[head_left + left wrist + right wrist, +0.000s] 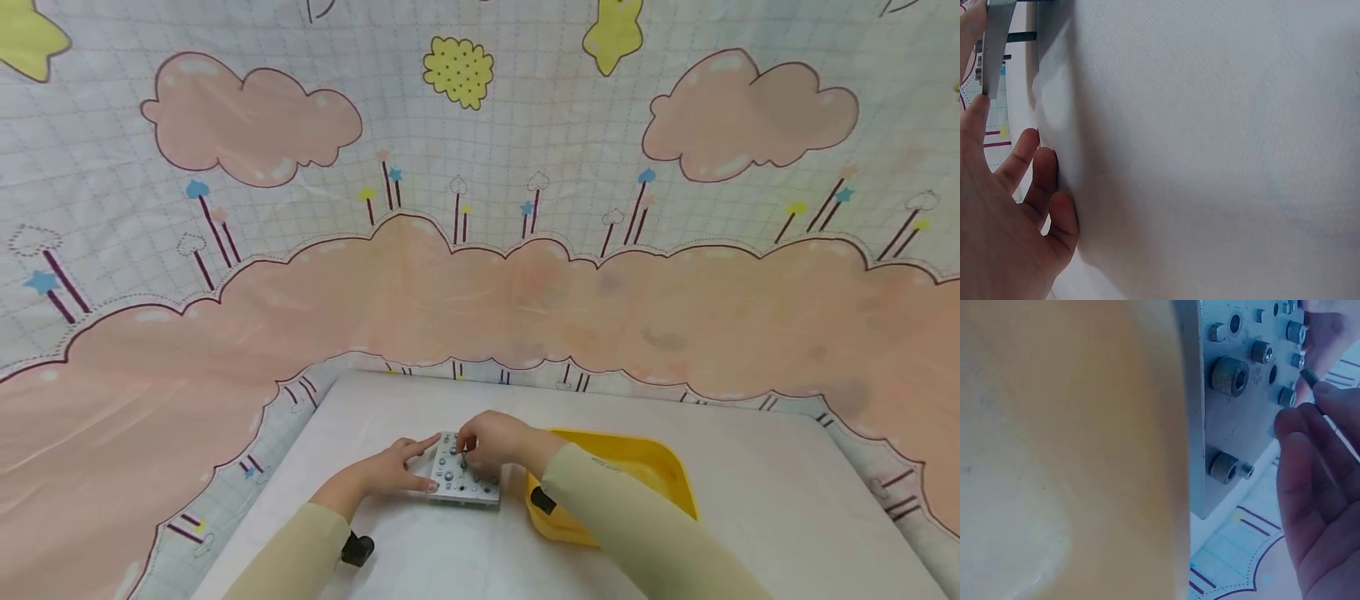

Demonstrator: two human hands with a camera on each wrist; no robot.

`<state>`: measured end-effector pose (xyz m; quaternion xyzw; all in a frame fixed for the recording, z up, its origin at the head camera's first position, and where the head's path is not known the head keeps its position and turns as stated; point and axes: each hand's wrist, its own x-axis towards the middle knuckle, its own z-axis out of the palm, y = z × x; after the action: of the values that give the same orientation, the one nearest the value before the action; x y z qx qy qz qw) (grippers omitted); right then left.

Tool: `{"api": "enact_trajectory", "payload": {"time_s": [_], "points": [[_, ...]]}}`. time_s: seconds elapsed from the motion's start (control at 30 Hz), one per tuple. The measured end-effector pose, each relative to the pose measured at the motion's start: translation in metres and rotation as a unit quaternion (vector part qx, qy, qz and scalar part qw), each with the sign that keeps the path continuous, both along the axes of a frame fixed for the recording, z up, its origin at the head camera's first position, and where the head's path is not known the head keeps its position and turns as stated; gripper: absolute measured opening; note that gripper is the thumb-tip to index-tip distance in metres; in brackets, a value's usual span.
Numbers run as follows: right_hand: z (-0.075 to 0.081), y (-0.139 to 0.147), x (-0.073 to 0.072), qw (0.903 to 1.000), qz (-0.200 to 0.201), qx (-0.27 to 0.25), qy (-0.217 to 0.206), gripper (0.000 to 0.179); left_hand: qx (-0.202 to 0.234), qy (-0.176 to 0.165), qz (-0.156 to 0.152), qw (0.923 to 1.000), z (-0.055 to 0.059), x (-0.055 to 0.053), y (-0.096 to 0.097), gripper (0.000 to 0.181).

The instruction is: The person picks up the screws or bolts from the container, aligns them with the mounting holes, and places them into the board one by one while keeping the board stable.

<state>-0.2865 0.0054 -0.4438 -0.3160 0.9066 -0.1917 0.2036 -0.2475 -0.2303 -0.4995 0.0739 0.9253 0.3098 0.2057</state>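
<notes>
A metal plate [454, 492] set with several bolts of different sizes and some holes lies on the table. My left hand [388, 468] is at its left side, index finger at the far corner and thumb at the near one, the other fingers loosely bent in the left wrist view. Over the plate, my right hand [495, 440] pinches a small bolt [1310, 377] between thumb and fingertips. Its threaded end shows in the right wrist view, close to the plate's face; its head is hidden by the fingers. Threaded ends [1021, 37] stick out beneath the plate.
A yellow tray [678, 467] stands just right of the plate, partly under my right forearm. A white cloth covers the table [765, 500]. Behind rises a patterned curtain [480, 308] with clouds and stars.
</notes>
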Motion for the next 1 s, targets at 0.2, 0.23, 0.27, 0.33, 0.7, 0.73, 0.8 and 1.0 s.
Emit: {"api": "enact_trajectory", "payload": {"time_s": [0.2,0.23,0.27,0.33,0.7,0.73,0.8,1.0], "points": [[0.0,-0.003,-0.004,0.9999,-0.012,0.007,-0.005,0.011,-0.002,0.003,-0.002,1.0,0.001,-0.001,0.003,0.092],[0.0,-0.003,-0.005,0.9999,-0.011,0.008,-0.004,0.011,-0.001,0.003,-0.001,1.0,0.001,-0.001,0.003,0.092],[0.001,-0.004,-0.005,0.9999,-0.01,0.009,-0.002,0.011,-0.001,0.002,0.0,1.0,0.002,0.0,0.003,0.092],[0.0,-0.005,-0.006,0.9999,-0.005,0.014,0.003,0.011,-0.001,0.001,0.001,1.0,0.003,0.0,0.004,0.092],[-0.002,-0.01,0.0,0.9987,-0.01,0.049,0.012,0.008,-0.003,0.006,-0.003,1.0,0.002,0.001,0.004,0.091],[-0.002,-0.011,0.001,0.9987,-0.01,0.049,0.012,0.008,-0.004,0.005,-0.002,1.0,0.002,0.002,0.004,0.091],[-0.001,-0.013,0.001,0.9986,-0.008,0.05,0.015,0.008,-0.007,0.005,-0.001,1.0,0.003,0.002,0.004,0.091],[0.0,-0.016,0.002,0.9985,0.011,0.051,0.018,0.009,-0.006,0.004,0.002,1.0,0.002,0.003,0.002,0.091]]}}
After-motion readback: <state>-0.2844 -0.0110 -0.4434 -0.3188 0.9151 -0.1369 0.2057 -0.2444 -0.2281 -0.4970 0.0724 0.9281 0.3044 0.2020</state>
